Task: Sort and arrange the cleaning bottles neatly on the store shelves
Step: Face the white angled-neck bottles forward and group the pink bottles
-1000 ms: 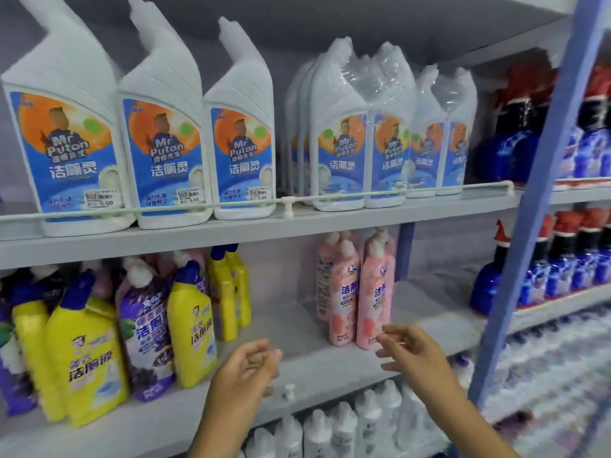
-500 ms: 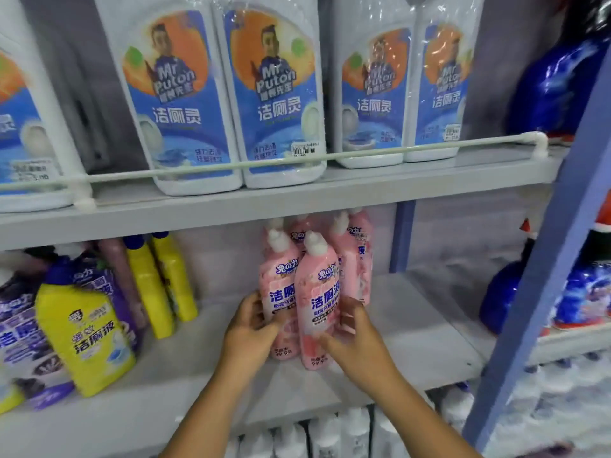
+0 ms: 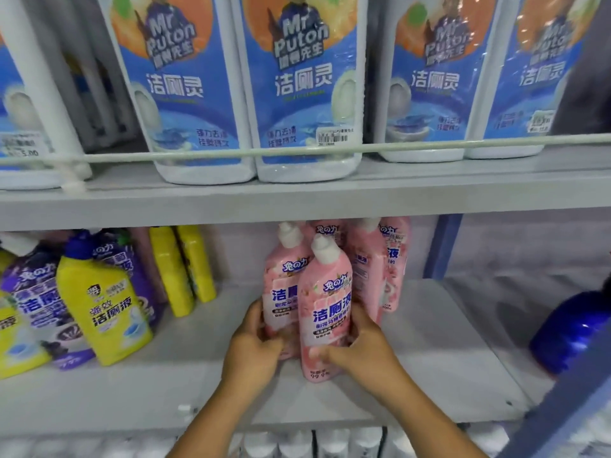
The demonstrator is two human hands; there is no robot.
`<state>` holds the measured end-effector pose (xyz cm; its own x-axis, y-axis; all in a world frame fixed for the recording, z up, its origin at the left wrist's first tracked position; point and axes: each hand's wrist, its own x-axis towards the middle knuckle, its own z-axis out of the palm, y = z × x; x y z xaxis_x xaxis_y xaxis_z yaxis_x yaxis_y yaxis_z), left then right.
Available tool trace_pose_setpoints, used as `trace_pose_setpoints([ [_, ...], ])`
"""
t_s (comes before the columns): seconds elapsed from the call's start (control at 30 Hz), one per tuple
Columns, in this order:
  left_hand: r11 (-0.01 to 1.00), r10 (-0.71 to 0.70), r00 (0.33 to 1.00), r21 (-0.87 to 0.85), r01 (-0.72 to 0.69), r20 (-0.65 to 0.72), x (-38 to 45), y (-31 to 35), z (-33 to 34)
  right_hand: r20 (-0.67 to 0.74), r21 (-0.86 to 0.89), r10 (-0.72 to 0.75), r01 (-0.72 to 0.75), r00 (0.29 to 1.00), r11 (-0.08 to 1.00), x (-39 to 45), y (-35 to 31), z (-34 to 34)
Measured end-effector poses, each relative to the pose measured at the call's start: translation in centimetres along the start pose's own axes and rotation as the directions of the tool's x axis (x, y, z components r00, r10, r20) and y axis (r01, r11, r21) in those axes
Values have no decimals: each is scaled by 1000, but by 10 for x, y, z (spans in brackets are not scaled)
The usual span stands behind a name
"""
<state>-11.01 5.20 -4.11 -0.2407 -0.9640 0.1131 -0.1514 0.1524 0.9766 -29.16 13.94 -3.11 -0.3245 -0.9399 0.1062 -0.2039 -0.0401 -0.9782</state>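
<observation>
Several pink cleaner bottles with white caps stand clustered on the grey middle shelf [image 3: 429, 352]. My right hand [image 3: 358, 348] wraps the lower part of the front pink bottle [image 3: 325, 305]. My left hand [image 3: 254, 345] grips the pink bottle behind it on the left [image 3: 281, 279]. Two more pink bottles [image 3: 380, 269] stand further back on the right, partly hidden. Both held bottles are upright and rest on the shelf.
Yellow bottles [image 3: 102, 312] and purple bottles [image 3: 36, 292] crowd the shelf's left part. Large white Mr Puton bottles [image 3: 304, 87] line the upper shelf behind a rail [image 3: 429, 147]. A blue bottle [image 3: 575, 335] and a blue upright [image 3: 562, 408] are at right. White caps [image 3: 297, 444] show below.
My head has moved closer to the shelf. Both hands reached in from the shelf's front edge and closed around the two front pink bottles.
</observation>
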Motion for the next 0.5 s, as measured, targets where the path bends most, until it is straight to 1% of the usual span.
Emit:
trace_pose_setpoints([
  [0.1,999,44,991,3,-44,-125,-4,-8,-37,-8,-18,13,-13,1000,1000,0,-7,15],
  [0.17,999,30,980,-37,-38,-198,-4,-16,-67,-10,-13,15,-16,1000,1000,3,-15,34],
  [0.27,998,40,959,-44,-54,-280,0,-27,-105,-10,-4,6,-6,1000,1000,10,-25,72],
  [0.4,996,67,944,-36,-83,-324,12,-34,-134,-24,19,1,0,1000,1000,23,-36,119],
  [0.5,997,48,944,-37,-63,-327,17,-38,-140,-17,35,12,-11,1000,999,30,-38,141],
])
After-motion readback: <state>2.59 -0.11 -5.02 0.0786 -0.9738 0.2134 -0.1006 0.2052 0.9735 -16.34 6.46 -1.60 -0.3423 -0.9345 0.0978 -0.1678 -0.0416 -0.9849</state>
